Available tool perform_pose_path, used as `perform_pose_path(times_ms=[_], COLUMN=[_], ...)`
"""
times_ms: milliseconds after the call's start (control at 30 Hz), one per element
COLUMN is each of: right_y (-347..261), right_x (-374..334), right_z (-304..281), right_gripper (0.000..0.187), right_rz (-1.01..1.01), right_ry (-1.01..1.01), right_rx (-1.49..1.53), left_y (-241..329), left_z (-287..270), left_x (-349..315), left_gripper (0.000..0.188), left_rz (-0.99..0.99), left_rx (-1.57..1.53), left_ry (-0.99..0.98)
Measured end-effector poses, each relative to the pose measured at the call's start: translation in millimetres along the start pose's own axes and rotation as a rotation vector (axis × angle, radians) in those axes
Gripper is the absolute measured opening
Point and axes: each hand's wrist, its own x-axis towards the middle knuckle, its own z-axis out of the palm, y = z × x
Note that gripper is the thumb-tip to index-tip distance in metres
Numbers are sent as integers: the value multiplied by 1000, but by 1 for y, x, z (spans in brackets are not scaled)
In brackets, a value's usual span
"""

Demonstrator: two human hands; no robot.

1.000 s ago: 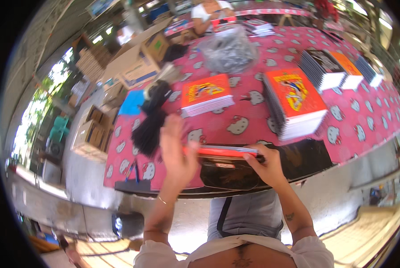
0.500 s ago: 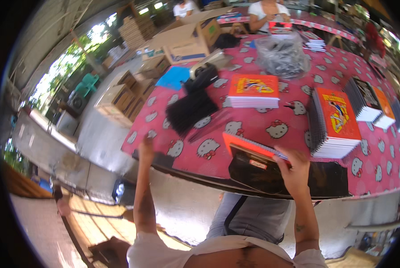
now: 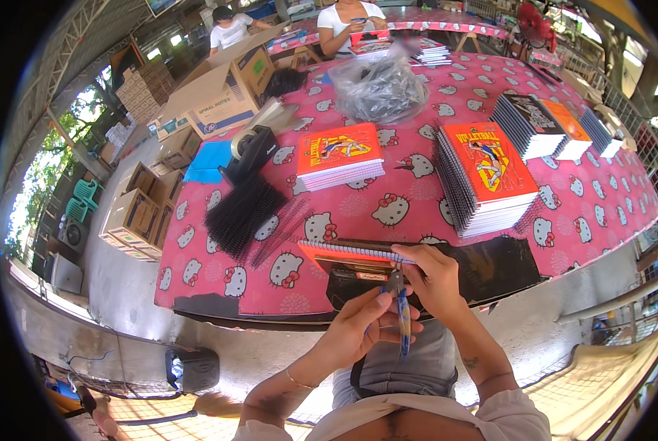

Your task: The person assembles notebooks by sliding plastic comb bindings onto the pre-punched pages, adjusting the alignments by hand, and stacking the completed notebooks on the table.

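An orange-covered spiral notebook lies on a black binding device at the near edge of the pink patterned table. My right hand pinches the notebook's wire spine at its right end. Just below it, my left hand is closed around the blue handles of small pliers, whose jaws point up at the spine beside my right fingers. A pile of black binding coils lies left of the notebook.
Two stacks of orange notebooks, a tape dispenser, a plastic bag of dark parts, dark-covered stacks and a cardboard box stand on the table. Two people sit beyond it. Cartons stand on the floor at left.
My left hand has left the table edge at the left and come in front of me onto the pliers. My right hand has stayed at the notebook's spine. The view has swung.
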Motion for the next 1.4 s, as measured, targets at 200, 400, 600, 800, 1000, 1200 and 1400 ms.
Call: perform_pose_path(times_ms=[200, 400, 600, 800, 1000, 1200, 1400], right_y=[5, 4, -4, -13, -6, -6, 23], right_x=[-5, -3, 3, 15, 7, 10, -16], right_z=[1, 4, -7, -13, -5, -8, -10], right_gripper=[41, 40, 31, 25, 20, 22, 17], right_rz=[-2, -36, 29, 95, 95, 76, 256], right_ry=[-6, 0, -53, -125, -64, 4, 5], right_rx=[-31, -18, 35, 127, 64, 19, 223], left_y=[-4, -11, -12, 30, 25, 59, 60], left_z=[0, -7, -3, -131, -160, -29, -36], left_x=[7, 9, -6, -74, -56, 27, 63], left_gripper=[50, 49, 49, 45, 41, 37, 51], left_rz=[44, 85, 67, 442, 681, 1212, 729], left_rx=[-18, -38, 249, 1682, 2152, 1928, 2102], left_ry=[89, 123, 190, 571, 1020, 601, 143])
